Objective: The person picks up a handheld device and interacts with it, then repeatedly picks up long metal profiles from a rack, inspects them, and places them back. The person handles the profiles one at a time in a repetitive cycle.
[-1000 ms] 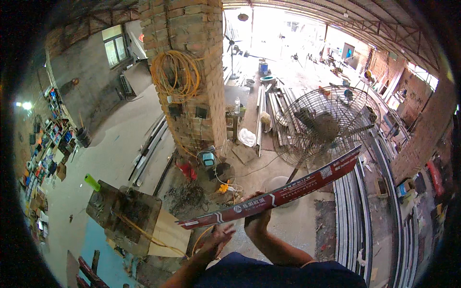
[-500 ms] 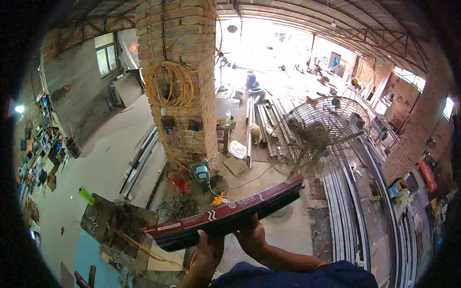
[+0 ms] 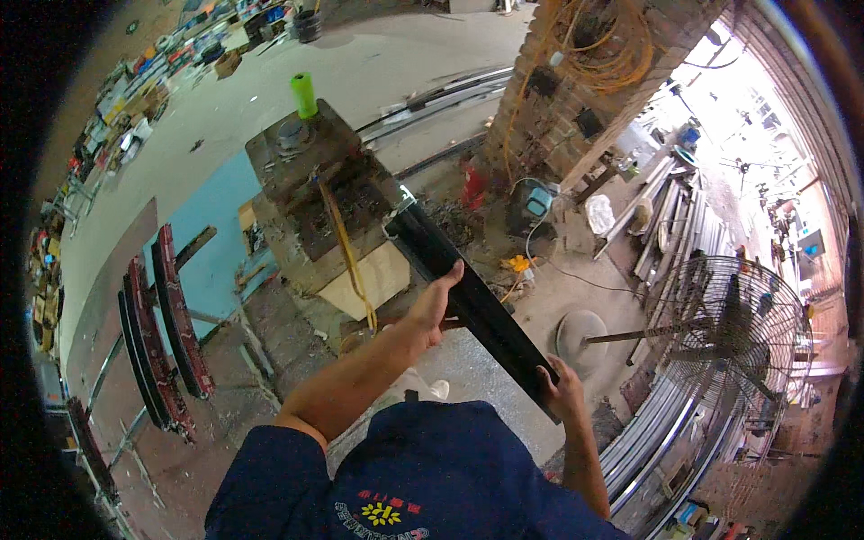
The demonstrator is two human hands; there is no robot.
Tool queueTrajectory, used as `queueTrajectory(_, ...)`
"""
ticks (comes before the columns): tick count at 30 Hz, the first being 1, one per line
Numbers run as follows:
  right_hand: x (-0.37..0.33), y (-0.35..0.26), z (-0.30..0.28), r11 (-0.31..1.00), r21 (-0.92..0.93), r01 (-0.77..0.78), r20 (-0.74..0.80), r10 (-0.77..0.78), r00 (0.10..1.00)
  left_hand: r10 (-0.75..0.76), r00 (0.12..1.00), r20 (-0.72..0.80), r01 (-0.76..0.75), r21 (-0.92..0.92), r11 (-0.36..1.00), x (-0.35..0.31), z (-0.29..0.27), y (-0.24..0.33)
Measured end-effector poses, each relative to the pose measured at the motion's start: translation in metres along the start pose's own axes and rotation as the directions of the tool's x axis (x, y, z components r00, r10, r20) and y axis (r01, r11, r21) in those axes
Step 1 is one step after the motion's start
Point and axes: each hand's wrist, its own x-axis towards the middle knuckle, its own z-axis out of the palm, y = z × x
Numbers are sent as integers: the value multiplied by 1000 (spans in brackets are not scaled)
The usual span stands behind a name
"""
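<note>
— Where do we stand with the black bar (image 3: pixel 468 301)?

— We have it off the ground and in both hands, so the lifting is done, by our judgement. It runs slantwise from about ten o'clock to four o'clock in front of us. Its upper end sits at the edge of the rusty work stand (image 3: pixel 310 180), though we cannot tell whether it touches. What looks left is setting it down somewhere; it rests on nothing we can see.

— And the hands?

— Our left hand (image 3: pixel 432 306) is wrapped around the bar near its middle, fingers curled over the top edge, thumb hidden below. Our right hand (image 3: pixel 562 391) is closed on the lower end, at about four o'clock from the left one. The bar passes through both, so it lies between them and reaches past the left hand toward the stand.

— What sits around us?

— A green roll (image 3: pixel 304 94) stands on the far corner of the stand, at twelve o'clock from it. A yellow strap (image 3: pixel 346 252) hangs down the stand's front. At nine o'clock, several red and black bars (image 3: pixel 171 324) lie side by side on the floor, well apart from ours. A big floor fan (image 3: pixel 729 328) stands at three o'clock, and a brick pillar (image 3: pixel 576 90) with orange cable coiled on it rises at one o'clock.
</note>
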Motion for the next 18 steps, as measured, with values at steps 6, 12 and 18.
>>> queueTrajectory(6,13,11,76,983,75,-167,362,129,923,-6,966,-259,24,64,998,51,-64,11)
queueTrajectory(12,35,-72,86,939,20,-344,518,285,807,57,883,-467,-53,21,998,85,-128,19)
queueTrajectory(18,39,-53,115,971,63,-231,445,179,877,139,861,-490,-153,11,988,150,-188,-10)
